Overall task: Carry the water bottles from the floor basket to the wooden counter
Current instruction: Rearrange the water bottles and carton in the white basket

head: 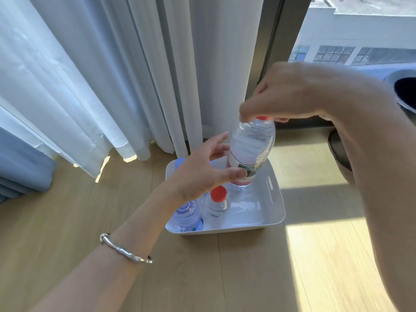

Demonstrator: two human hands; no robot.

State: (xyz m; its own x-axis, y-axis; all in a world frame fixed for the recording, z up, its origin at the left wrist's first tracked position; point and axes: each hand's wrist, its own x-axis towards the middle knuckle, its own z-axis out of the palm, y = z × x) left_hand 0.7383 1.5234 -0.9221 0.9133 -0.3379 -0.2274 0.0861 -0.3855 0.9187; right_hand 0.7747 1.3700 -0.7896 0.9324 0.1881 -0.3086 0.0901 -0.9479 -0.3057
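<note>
A white plastic basket (273, 199) stands on the wooden floor by the curtains. My right hand (290, 93) pinches the red cap end of a clear water bottle (252, 149) and holds it tilted above the basket. My left hand (202, 172) reaches in from the left, with its thumb touching the bottle's lower label and its fingers spread beside it. Inside the basket stand a red-capped bottle (217, 203) and a bluish bottle (185, 215), the latter partly hidden behind my left wrist. The wooden counter is not in view.
White sheer curtains (101, 86) and a blue curtain (20, 172) hang at the left and behind the basket. A dark window frame (274, 52) rises behind it. A dark round object (338, 149) sits at the right, and sunlight falls on the floor (315, 255).
</note>
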